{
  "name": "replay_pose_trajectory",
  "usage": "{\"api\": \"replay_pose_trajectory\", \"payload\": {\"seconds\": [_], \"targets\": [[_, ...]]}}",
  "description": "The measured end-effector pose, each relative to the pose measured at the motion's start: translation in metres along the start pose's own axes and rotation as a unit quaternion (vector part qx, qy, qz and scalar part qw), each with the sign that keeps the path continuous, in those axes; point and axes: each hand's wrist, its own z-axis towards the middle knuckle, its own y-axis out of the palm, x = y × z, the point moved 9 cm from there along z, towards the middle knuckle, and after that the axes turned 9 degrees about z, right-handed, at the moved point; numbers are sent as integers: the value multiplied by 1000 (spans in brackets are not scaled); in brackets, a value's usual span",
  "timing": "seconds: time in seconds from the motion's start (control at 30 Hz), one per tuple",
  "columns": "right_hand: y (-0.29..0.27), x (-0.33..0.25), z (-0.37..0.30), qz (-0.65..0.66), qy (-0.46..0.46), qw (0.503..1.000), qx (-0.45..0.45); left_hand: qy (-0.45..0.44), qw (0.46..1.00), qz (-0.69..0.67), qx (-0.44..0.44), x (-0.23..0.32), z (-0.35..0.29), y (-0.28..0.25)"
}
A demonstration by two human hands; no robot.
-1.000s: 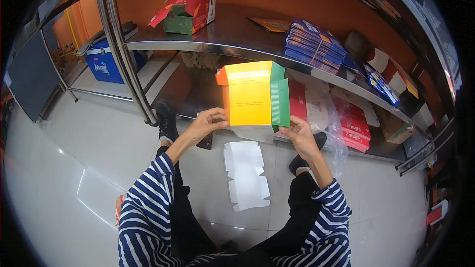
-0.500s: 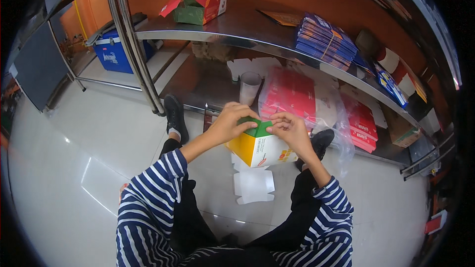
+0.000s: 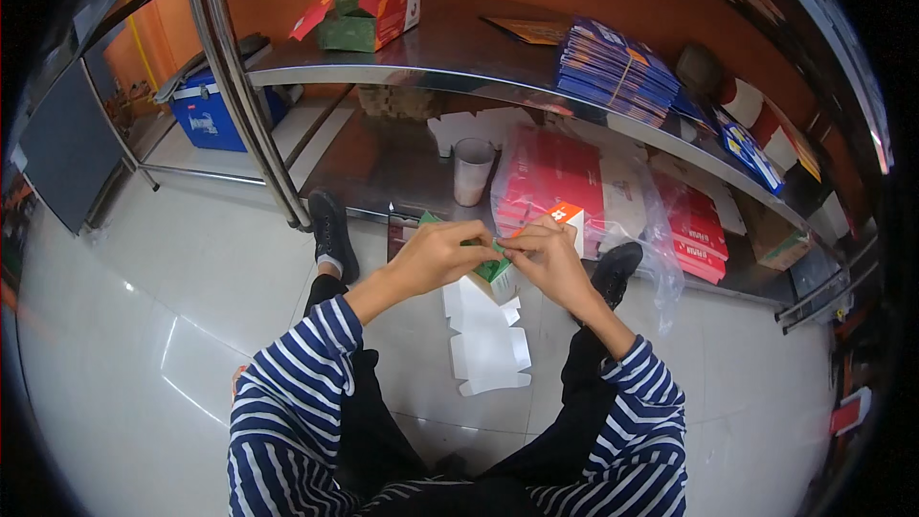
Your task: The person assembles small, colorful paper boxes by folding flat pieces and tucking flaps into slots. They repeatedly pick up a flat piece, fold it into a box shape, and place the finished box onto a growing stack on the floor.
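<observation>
Both hands at work in front of a low metal rack, over a pale tiled floor. The left hand has its thumb and fingers drawn together in a pinch at the green end of a small carton. The right hand is likewise nearly closed, thumb and forefinger meeting the same end; the fingertips of the two hands lie next to each other. Exact grip of each finger on the green card: cannot tell, the fingers cover it.

Carton position: held up between the hands, tilted, above the floor and in front of the lower shelf. An orange face shows behind the right hand, a green portion below the fingertips.

Below the carton, a white cardboard blank lies flat on the floor between the person's legs, its upper part partly hidden by the carton. Dark shoes stand to either side. Sleeves striped navy and white.

Lower shelf: a cup, upright; just right of it, red flat cartons under clear plastic; further right, more red packs.

Upper shelf: a red and green box with a flap open, and, well to its right, a banded stack of blue cartons. Far left, a blue cooler.
</observation>
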Motion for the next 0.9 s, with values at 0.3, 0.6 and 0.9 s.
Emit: {"api": "replay_pose_trajectory", "payload": {"seconds": [0.3,0.6,0.9], "targets": [[-6,-52,-4,-96,-128,987,13,123,981,118,94,32,-6,-7],[-10,-54,-6,-106,-119,987,2,117,981,126,91,36,-4,-1],[-9,-61,-6,-72,-88,993,-36,23,990,111,84,18,-3,2]]}}
